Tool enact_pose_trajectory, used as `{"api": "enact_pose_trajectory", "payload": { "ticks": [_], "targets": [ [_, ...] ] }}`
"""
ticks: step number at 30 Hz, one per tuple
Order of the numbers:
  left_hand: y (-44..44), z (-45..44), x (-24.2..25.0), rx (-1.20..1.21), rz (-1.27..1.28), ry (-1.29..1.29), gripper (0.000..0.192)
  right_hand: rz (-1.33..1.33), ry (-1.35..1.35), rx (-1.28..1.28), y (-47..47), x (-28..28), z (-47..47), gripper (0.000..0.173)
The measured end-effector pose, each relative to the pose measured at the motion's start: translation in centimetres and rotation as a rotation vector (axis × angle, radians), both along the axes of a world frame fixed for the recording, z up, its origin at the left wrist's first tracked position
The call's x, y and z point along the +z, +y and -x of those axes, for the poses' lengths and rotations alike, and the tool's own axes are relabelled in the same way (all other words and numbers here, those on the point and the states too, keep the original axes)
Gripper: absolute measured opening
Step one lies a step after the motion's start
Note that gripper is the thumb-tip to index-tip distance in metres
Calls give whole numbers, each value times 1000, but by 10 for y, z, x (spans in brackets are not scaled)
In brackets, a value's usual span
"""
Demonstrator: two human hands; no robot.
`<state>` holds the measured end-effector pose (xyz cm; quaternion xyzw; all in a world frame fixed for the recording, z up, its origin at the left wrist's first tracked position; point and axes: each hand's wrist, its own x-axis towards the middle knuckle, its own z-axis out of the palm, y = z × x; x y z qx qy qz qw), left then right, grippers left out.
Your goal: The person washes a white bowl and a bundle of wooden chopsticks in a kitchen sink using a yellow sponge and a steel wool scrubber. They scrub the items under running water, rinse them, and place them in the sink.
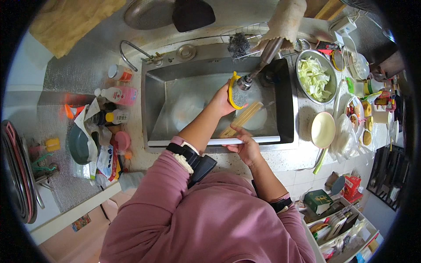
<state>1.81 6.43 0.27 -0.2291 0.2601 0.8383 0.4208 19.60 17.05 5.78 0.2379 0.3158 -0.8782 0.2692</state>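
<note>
Under the tap's spray head [244, 83], my left hand [221, 101] grips a round, see-through piece with a yellow rim [232, 92]; I cannot tell if it is a lid or a cup. A bundle of wooden chopsticks [244, 120] slants inside the steel sink [210, 62], its far end blurred. Fingers of my right hand [246, 144] reach over the white bar [184, 142] along the sink's front, one across the near end of the chopsticks. Whether they grasp the bundle is unclear. A pale round shape [256, 115] lies beneath the chopsticks.
Right of the sink stand a metal bowl of cut cabbage [314, 79] and a cream bowl [323, 130]. Left are a pink bottle [118, 94], a jar [120, 72] and a dark green pan [79, 144]. A wire rack with a scourer [239, 46] sits behind. Below right is an open drawer [342, 230].
</note>
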Motion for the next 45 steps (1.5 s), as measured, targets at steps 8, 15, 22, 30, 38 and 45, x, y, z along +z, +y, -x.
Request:
{"api": "enact_pose_trajectory", "payload": {
  "ticks": [8, 15, 22, 30, 38, 45],
  "targets": [
    [22, 13, -28, 218, 59, 73, 36, 8, -28, -1, 0, -10, -9, 64],
    [22, 3, -33, 210, 334, 290, 21, 12, -33, 0, 0, -8, -9, 65],
    [38, -5, -5, -50, 858, 434, 16, 24, -45, -18, -1, -9, -12, 64],
    [34, -64, 2, -382, 1028, 1267, 31, 13, -43, -50, -2, -15, -13, 55],
    [-67, -73, 20, -843, 1460, 1603, 36, 7, -25, -79, -3, -6, -3, 60],
    [-198, -50, 23, -935, 1873, 1392, 27, -36, 31, -86, -8, 0, 2, 66]
  ]
}}
